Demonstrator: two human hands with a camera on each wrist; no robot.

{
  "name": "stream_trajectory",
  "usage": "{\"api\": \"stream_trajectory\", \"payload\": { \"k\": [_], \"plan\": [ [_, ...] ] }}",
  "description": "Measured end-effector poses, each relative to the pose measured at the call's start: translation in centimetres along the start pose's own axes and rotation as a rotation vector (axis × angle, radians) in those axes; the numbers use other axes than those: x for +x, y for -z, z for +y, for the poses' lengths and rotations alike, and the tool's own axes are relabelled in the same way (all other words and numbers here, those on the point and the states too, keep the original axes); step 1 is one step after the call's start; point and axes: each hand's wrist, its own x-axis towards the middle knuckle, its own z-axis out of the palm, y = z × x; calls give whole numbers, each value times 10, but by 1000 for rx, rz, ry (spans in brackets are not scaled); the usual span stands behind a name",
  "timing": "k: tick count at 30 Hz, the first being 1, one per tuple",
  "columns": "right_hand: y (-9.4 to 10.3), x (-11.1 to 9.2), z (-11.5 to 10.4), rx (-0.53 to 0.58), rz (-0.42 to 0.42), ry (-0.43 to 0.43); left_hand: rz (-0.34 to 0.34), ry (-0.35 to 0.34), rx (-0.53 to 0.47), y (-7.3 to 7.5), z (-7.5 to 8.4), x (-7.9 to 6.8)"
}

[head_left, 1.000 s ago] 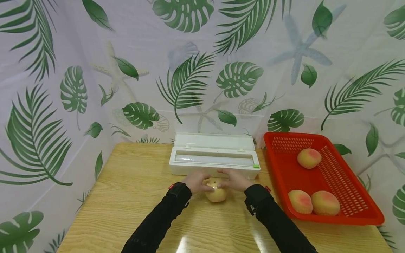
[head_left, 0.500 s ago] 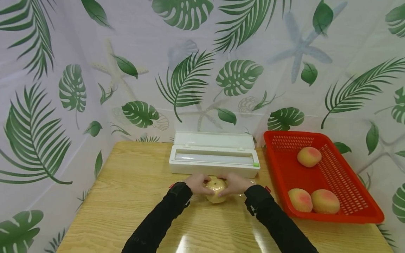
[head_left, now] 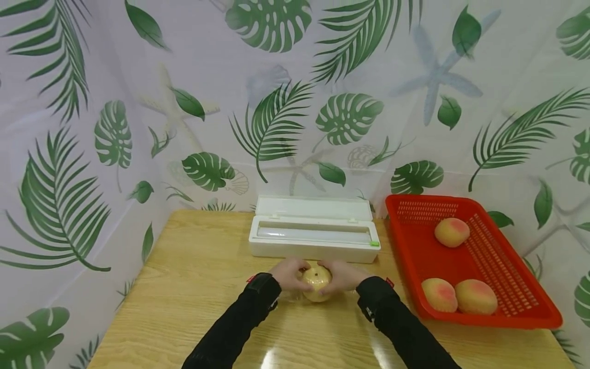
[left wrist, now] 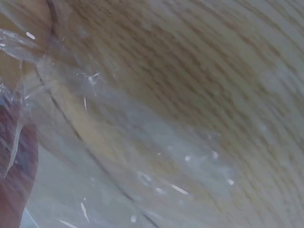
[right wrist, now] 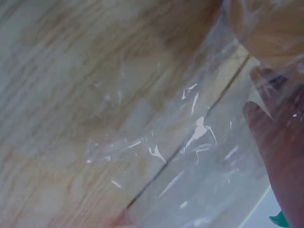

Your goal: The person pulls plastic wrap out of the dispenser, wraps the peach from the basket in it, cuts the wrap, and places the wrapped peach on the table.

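Observation:
A yellow peach (head_left: 317,281) with a small dark spot on top sits on the table, in front of the white box. Shiny clear cling film (right wrist: 199,133) covers it and spreads out to both sides, crinkled and close over the wood. My left hand (head_left: 290,274) holds the peach from the left, fingers on the far side and thumb on the near side. From the right, my right hand (head_left: 344,275) grips it the same way. In the left wrist view the film (left wrist: 166,137) stretches away from the fruit and partly veils the fingers.
Behind the hands lies a white film dispenser box (head_left: 314,251), lid raised, a roll inside and a green slider (head_left: 374,244) at its right end. A red basket (head_left: 410,266) on the right holds three peaches (head_left: 476,297). A leaf-patterned cloth backs the table.
Both hands have drawn slightly toward the person and settled round the sides of the peach. Film edges have come to show beside the hands. The box and basket have stayed put.

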Motion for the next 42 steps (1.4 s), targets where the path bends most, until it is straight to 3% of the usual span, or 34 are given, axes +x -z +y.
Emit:
{"api": "stream_trajectory", "payload": {
  "k": [7,14,19,24,30,35,42],
  "plan": [
    [-7,-5,-3,-18,68,-13,-25,33,2,-5,-6,-8],
    [0,-13,-7,35,191,-21,-34,129,-23,5,-23,-22],
    [9,-18,-10,35,306,4,72,185,-11,16,-39,-38],
    [21,-25,-18,40,412,-14,194,224,-101,20,-50,-49],
    [28,-24,-31,53,534,-19,199,173,-180,16,-41,-51],
    [28,-19,-44,84,616,43,165,142,-360,20,-12,-46],
    [25,-14,-60,58,687,132,232,158,-848,26,11,-34]
  ]
}}
